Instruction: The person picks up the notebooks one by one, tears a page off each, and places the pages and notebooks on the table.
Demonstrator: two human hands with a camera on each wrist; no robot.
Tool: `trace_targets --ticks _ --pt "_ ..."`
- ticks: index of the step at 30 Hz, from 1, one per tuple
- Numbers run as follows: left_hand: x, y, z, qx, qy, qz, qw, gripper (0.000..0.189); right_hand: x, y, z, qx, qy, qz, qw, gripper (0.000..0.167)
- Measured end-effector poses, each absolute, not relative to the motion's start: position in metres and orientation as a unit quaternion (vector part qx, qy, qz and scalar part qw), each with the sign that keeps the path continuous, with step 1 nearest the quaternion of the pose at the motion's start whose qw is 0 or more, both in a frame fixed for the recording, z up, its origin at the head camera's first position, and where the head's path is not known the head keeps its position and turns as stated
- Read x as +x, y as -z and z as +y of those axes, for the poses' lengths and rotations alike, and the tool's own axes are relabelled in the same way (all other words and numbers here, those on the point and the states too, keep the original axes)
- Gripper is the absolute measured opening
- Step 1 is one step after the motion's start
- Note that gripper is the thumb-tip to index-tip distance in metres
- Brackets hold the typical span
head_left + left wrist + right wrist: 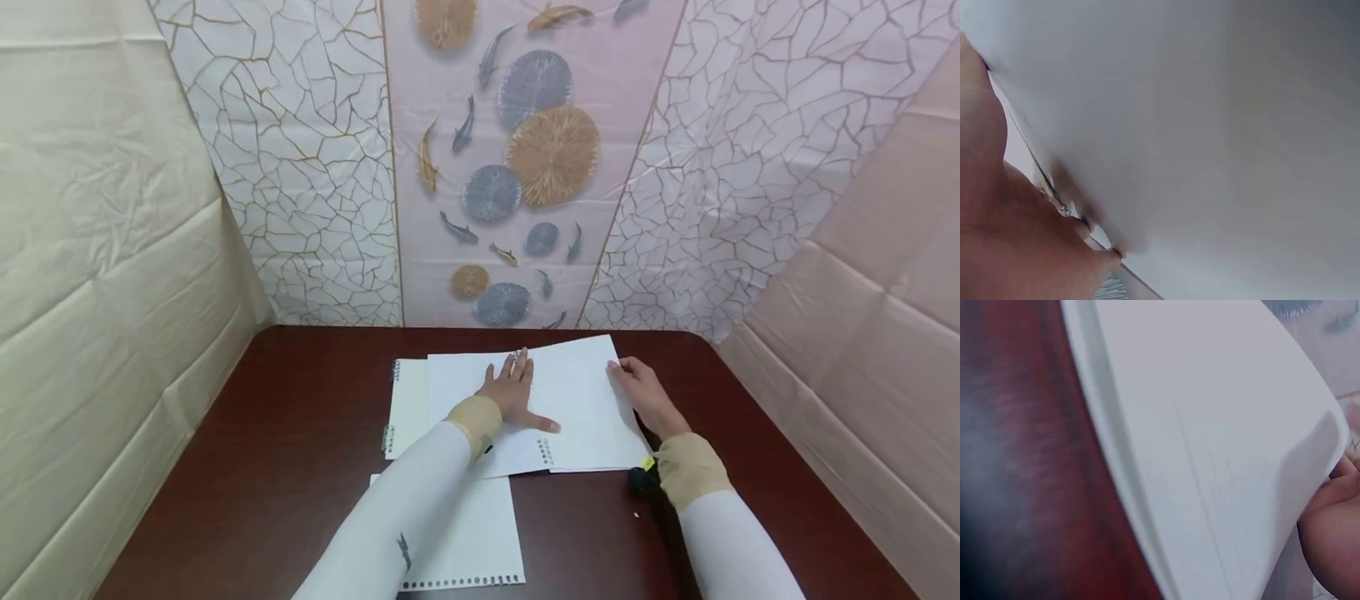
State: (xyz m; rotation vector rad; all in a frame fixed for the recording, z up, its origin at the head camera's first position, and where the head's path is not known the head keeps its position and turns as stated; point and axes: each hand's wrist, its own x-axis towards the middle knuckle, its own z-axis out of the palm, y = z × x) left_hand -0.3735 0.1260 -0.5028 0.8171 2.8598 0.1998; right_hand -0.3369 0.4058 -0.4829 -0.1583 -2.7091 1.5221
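Observation:
A ring-bound notebook lies spread on the table, with a left page (459, 375) and a right page (581, 400). My left hand (512, 398) rests on it across the binding, fingers spread and pointing away, thumb out onto the right page. In the left wrist view, that hand's fingertips (1110, 255) touch the paper near the rings. At the right edge, my right hand (645, 393) pinches the page between thumb and fingers. Its sheet curves up in the right wrist view, where the right hand (1335, 531) shows behind the bent edge.
Under the left page sticks out another pad edge (405, 408) with coils on its left. A loose sheet (476, 533) with punched holes lies nearer, partly beneath the left sleeve. A small black object (641, 482) with a yellow bit (648, 461) sits by the right wrist.

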Motion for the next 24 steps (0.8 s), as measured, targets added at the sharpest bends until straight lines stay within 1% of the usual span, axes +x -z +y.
trace_targets --ticks 3,5,7,9,12,14,16,19,22,24 --pt "-0.369 0.49 0.125 0.275 -0.045 0.958 0.07 0.145 -0.337 0.476 0.403 -0.065 -0.488 -0.87 0.002 0.059" --pt "-0.367 0.485 0.124 0.277 -0.035 0.958 0.067 0.145 -0.337 0.473 0.403 -0.067 -0.493 -0.868 -0.008 0.057" --pt "-0.363 0.478 0.124 0.278 -0.039 0.957 0.077 0.141 -0.336 0.469 0.403 -0.055 -0.499 -0.865 -0.025 0.054" --pt "-0.357 0.469 0.122 0.28 -0.054 0.954 0.096 0.135 -0.333 0.464 0.404 -0.038 -0.492 -0.868 -0.05 0.06" --pt "-0.35 0.463 0.122 0.285 -0.072 0.948 0.119 0.128 -0.329 0.458 0.405 -0.016 -0.48 -0.873 -0.08 0.077" --pt "-0.346 0.46 0.122 0.294 -0.078 0.944 0.125 0.127 -0.325 0.454 0.405 -0.011 -0.464 -0.881 -0.09 0.085" --pt "-0.341 0.459 0.122 0.303 -0.08 0.941 0.125 0.128 -0.321 0.453 0.405 -0.021 -0.463 -0.882 -0.087 0.088" --pt "-0.334 0.458 0.121 0.306 -0.089 0.938 0.135 0.13 -0.314 0.453 0.403 -0.055 -0.46 -0.883 -0.075 0.081" --pt "-0.328 0.461 0.12 0.3 -0.089 0.938 0.152 0.132 -0.305 0.455 0.402 -0.088 -0.459 -0.882 -0.056 0.059" --pt "-0.326 0.466 0.118 0.295 -0.077 0.94 0.156 0.133 -0.299 0.457 0.402 -0.089 -0.454 -0.886 -0.043 0.044"
